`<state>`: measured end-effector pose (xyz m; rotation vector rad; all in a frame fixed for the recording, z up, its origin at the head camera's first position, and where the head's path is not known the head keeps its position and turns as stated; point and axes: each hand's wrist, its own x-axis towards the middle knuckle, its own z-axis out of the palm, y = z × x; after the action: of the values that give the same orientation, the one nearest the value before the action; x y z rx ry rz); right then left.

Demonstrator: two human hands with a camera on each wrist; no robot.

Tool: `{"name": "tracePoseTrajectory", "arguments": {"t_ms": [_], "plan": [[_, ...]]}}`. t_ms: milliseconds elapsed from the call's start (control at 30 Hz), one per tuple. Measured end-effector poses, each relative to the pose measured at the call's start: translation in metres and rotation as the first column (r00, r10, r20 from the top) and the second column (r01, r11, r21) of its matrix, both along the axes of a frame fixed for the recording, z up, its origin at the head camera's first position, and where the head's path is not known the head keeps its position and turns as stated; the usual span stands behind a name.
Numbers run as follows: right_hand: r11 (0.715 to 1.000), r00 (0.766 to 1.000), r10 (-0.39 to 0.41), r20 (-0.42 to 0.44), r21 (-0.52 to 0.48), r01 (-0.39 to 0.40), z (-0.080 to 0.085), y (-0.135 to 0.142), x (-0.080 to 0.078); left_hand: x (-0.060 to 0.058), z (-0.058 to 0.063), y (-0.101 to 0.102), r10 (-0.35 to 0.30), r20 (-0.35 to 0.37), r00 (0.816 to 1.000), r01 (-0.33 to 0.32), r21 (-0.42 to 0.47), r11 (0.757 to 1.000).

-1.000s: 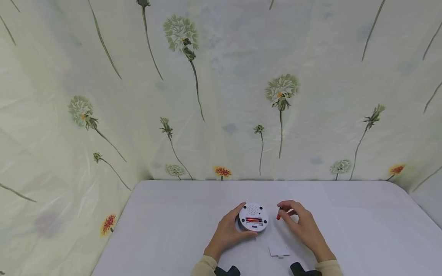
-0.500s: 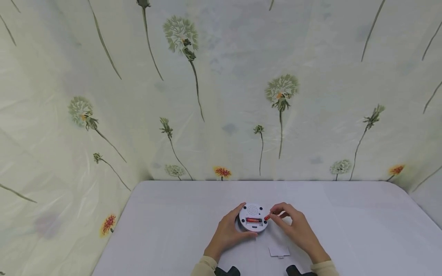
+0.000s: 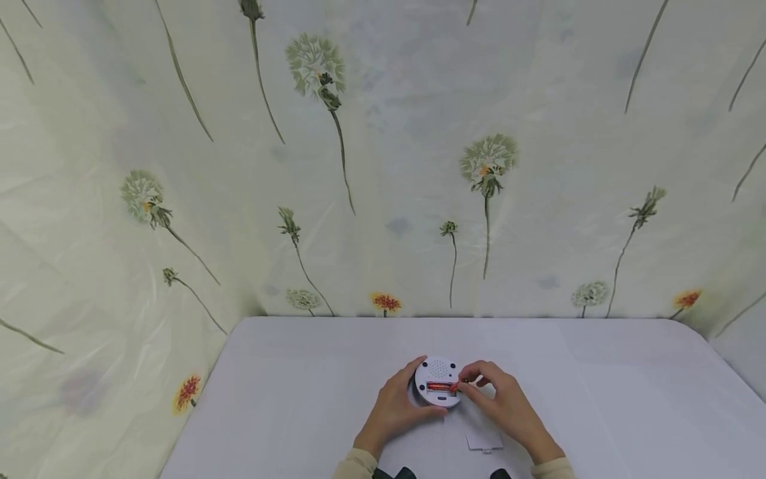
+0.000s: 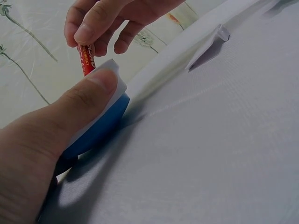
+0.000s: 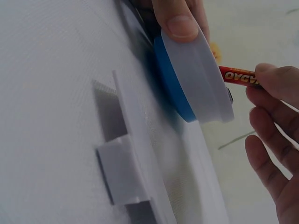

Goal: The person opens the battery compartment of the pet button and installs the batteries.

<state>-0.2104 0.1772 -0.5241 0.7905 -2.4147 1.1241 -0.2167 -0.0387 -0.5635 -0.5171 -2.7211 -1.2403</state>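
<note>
Below the middle of the head view, slightly right of centre, a round device (image 3: 439, 370) has its white perforated face turned up towards the camera, presumably so that its open battery slot (image 3: 441, 393) can be seen and reached. The left hand (image 3: 395, 407) is clamped round the device's left side, thumb by the lower rim and fingers by the upper, a hold that likely steadies it while leaving the slot uncovered. One red battery (image 3: 438, 386) lies in that slot. The right hand (image 3: 505, 402) pinches a second battery (image 5: 238, 76) near one end between thumb and forefinger, perhaps to keep the fingertips out of the way; the other end slants down to the white face, though contact inside cannot be told. Lower, between the forearms, a white cover (image 3: 485, 442) lies on the table (image 3: 299, 379), apart from the device.
</note>
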Motion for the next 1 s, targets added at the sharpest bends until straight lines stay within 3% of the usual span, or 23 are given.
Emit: {"name": "tracePoseTrajectory", "arguments": {"t_ms": [1000], "plan": [[0.998,0.999,-0.017,-0.046,0.060,0.020,-0.0041,-0.0084,0.0031,0.0011,-0.0001,0.0018,0.020,0.036,0.999,-0.020,-0.022,1.000]]}}
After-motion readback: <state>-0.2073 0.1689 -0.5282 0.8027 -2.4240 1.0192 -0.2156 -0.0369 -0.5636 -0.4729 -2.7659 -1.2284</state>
